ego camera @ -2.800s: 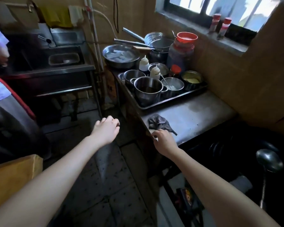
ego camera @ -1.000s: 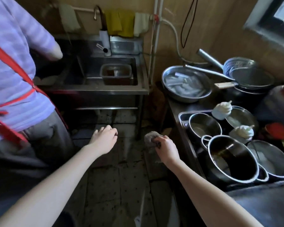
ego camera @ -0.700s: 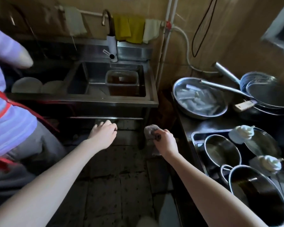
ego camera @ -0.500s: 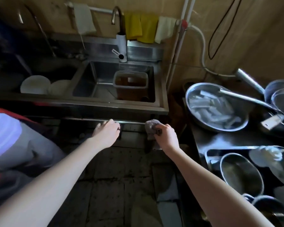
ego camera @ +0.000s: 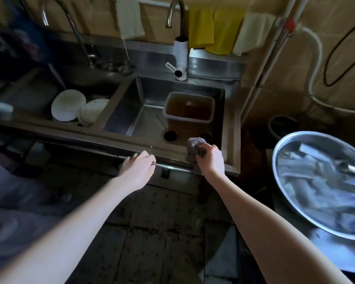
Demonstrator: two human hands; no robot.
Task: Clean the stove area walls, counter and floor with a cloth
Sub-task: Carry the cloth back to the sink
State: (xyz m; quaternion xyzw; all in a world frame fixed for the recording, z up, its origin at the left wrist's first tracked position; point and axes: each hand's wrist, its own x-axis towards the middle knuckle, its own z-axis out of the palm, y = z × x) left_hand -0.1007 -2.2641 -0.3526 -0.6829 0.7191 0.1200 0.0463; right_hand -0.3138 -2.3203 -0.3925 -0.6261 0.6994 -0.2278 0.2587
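A tan tiled wall (ego camera: 326, 21) stood behind a stainless steel sink unit (ego camera: 90, 136) with two basins; the right basin (ego camera: 148, 111) was lit, the left basin (ego camera: 35, 95) lay in shadow. A curved faucet (ego camera: 180, 54) rose at the back edge. White pipes (ego camera: 273, 48) ran down the wall beside the unit, next to a white hose (ego camera: 318, 56) and a dark cable (ego camera: 325, 66). The floor (ego camera: 152, 232) was of dark, speckled tiles. The light was dim, brightest on the upper wall.

Grey cloth (ego camera: 195, 144) bunched above the sink's front rim (ego camera: 172, 149).
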